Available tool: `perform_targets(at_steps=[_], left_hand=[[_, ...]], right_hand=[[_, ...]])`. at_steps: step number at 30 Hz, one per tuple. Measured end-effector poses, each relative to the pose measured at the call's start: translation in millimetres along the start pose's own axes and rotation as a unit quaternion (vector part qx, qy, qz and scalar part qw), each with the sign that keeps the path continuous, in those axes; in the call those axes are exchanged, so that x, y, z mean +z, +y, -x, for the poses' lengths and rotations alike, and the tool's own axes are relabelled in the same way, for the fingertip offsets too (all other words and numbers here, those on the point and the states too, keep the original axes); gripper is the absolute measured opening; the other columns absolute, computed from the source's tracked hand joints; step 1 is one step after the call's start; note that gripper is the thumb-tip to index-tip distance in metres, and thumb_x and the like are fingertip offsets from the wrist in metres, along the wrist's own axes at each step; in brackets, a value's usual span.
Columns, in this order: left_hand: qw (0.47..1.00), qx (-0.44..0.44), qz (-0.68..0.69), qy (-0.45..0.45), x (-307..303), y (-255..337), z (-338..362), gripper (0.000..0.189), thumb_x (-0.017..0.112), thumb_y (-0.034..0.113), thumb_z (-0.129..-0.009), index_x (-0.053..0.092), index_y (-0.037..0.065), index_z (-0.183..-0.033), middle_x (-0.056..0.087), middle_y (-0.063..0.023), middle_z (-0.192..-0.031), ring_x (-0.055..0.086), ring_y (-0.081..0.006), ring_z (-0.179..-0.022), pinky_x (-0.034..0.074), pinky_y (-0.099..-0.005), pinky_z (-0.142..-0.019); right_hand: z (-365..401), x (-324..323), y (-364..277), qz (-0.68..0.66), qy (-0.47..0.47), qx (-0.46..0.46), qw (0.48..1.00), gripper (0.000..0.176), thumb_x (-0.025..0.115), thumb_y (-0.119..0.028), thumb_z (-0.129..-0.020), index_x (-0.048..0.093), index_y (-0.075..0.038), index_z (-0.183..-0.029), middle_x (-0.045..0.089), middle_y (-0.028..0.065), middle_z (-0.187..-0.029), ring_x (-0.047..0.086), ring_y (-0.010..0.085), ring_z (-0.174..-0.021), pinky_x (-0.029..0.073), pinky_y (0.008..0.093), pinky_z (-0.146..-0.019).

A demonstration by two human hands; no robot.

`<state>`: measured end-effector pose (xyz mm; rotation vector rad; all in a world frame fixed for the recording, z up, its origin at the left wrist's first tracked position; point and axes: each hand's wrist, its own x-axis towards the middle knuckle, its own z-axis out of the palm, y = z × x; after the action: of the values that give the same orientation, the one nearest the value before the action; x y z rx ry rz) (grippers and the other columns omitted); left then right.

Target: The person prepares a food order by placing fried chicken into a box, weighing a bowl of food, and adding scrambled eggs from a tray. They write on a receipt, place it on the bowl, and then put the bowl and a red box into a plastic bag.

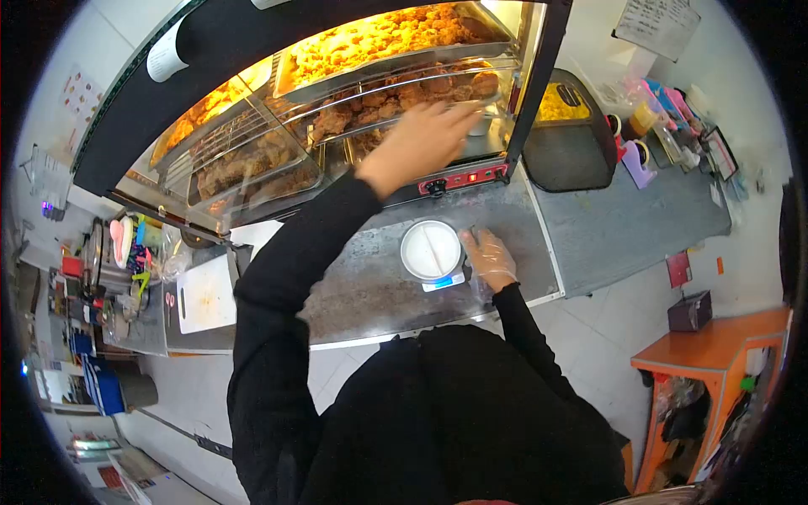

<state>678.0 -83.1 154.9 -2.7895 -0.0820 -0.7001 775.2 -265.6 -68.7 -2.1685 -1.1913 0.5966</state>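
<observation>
My left hand (429,145), bare, reaches up across the front of the heated food cabinet (539,93) with its fingers stretched to the right. Behind it, pieces of fried chicken (412,94) lie on a middle shelf. My right hand (490,259) wears a clear plastic glove and rests on the metal counter (362,290), fingers apart. Just left of that hand, a round white bowl (418,252) with a pale strip across its middle stands on a small digital scale (443,282) with a blue front.
Above the chicken sits a tray of small golden fried pieces (379,42). To the right are a black tray (571,160) with yellow food and a tape dispenser (640,164). A white cutting board (207,295) lies at left; an orange table (707,341) stands at lower right.
</observation>
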Motion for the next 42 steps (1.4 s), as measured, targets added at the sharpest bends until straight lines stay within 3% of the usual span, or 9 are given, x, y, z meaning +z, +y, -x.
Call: perform_targets(at_steps=[2,5,6,12,15,24,31,34,42], left_hand=[[0.997,0.047,-0.012,0.056,25.6,-2.6,-45.0,0.042,0.059,0.015,-0.078,0.052,0.007,-0.119,0.053,-0.0041,-0.124,0.058,-0.0221,-0.095,0.048,-0.0348,-0.079],[0.996,0.06,-0.036,0.061,66.3,-13.9,-90.1,0.034,0.059,0.013,-0.076,0.057,0.006,-0.109,0.055,-0.0018,-0.116,0.06,-0.0208,-0.089,0.05,-0.0338,-0.07],[0.996,0.061,-0.049,0.034,68.6,-15.5,-98.4,0.03,0.06,0.013,-0.076,0.058,0.006,-0.105,0.056,-0.0016,-0.112,0.06,-0.0203,-0.087,0.05,-0.0333,-0.067],[0.991,0.084,-0.075,0.069,83.0,-17.8,-106.8,0.015,0.06,0.014,-0.073,0.059,0.007,-0.087,0.053,-0.0014,-0.088,0.06,-0.0201,-0.08,0.051,-0.0316,-0.058],[0.996,0.056,-0.064,0.034,71.1,-20.8,-89.2,0.017,0.057,0.015,-0.075,0.057,0.007,-0.09,0.053,-0.0018,-0.093,0.058,-0.0198,-0.084,0.051,-0.0316,-0.061],[0.992,-0.014,-0.124,-0.011,21.1,-45.4,6.7,0.028,0.063,0.019,-0.073,0.056,0.009,-0.098,0.053,-0.0017,-0.103,0.052,-0.0202,-0.092,0.046,-0.0327,-0.078],[0.975,-0.056,-0.211,-0.032,-7.8,-54.6,61.4,0.033,0.062,0.019,-0.071,0.057,0.009,-0.102,0.054,-0.0006,-0.101,0.05,-0.0184,-0.091,0.041,-0.0312,-0.077],[0.976,-0.078,-0.203,-0.027,-9.1,-59.8,78.4,0.026,0.064,0.019,-0.07,0.059,0.009,-0.093,0.054,-0.0008,-0.099,0.05,-0.0183,-0.089,0.04,-0.0314,-0.076],[0.976,-0.109,-0.189,-0.02,-17.2,-58.1,92.6,0.025,0.067,0.019,-0.069,0.059,0.009,-0.09,0.054,-0.0011,-0.099,0.049,-0.0186,-0.089,0.039,-0.0322,-0.076]], right_hand=[[-1.0,-15.1,15.1,-0.142,-0.007,0.016,0.99,0.049,0.054,-0.044,-0.088,0.056,0.0,-0.109,0.063,0.0133,-0.083,0.063,0.0172,-0.058,0.047,0.0315,-0.045],[11.4,-45.6,6.2,-0.228,-0.017,0.11,0.967,0.048,0.054,-0.043,-0.086,0.058,-0.001,-0.106,0.064,0.0143,-0.087,0.064,0.0207,-0.069,0.051,0.0349,-0.058],[14.0,-48.8,10.3,-0.287,-0.032,0.155,0.945,0.041,0.058,-0.035,-0.085,0.058,-0.001,-0.108,0.063,0.0089,-0.084,0.062,0.0154,-0.065,0.051,0.0309,-0.048],[10.1,-55.9,32.6,-0.379,-0.075,0.142,0.912,0.029,0.059,-0.026,-0.088,0.057,-0.005,-0.108,0.06,0.0059,-0.078,0.06,0.0157,-0.061,0.052,0.0311,-0.046],[-9.2,-65.9,22.5,-0.554,-0.096,0.083,0.823,0.027,0.056,-0.027,-0.09,0.055,-0.006,-0.107,0.058,0.0034,-0.074,0.055,0.012,-0.051,0.052,0.0312,-0.049],[-190.4,-40.9,13.8,-0.781,-0.087,-0.062,0.616,0.031,0.056,-0.014,-0.089,0.051,-0.004,-0.117,0.056,0.013,-0.113,0.054,0.031,-0.106,0.042,0.0452,-0.096],[-259.3,-29.2,-4.7,-0.85,-0.012,0.006,0.526,0.024,0.053,-0.007,-0.089,0.05,0.006,-0.109,0.054,0.021,-0.112,0.05,0.0382,-0.11,0.043,0.0486,-0.098],[-253.1,-26.1,-11.3,-0.856,-0.01,-0.012,0.517,0.023,0.053,-0.008,-0.09,0.05,0.007,-0.107,0.055,0.0227,-0.106,0.053,0.0382,-0.105,0.046,0.0475,-0.094],[-222.9,-31.2,-30.0,-0.762,0.085,-0.039,0.64,0.022,0.05,-0.008,-0.093,0.047,0.009,-0.106,0.057,0.0226,-0.099,0.061,0.0388,-0.091,0.053,0.047,-0.084]])
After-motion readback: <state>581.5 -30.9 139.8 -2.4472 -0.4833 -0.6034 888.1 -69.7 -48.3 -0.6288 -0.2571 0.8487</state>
